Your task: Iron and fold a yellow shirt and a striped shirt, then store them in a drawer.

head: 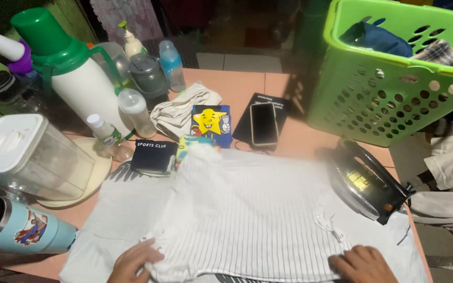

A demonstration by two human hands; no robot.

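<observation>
A white garment with thin dark stripes (247,215) lies spread flat on a white cloth (116,209) over the pink table. My left hand (132,260) presses on the garment's near left edge, fingers bent over the hem. My right hand (362,263) rests flat on the near right edge, next to a small white tie (329,222). Neither hand holds anything lifted. A black clothes iron (368,181) stands on the cloth at the right, apart from both hands.
A green laundry basket (389,78) with clothes stands at back right. A phone (263,123), a small blue box with a yellow star (212,123), a folded dark cloth (154,155), bottles, a green-and-white jug (74,73), a clear container (27,157) and a blue tumbler (22,228) crowd the left and back.
</observation>
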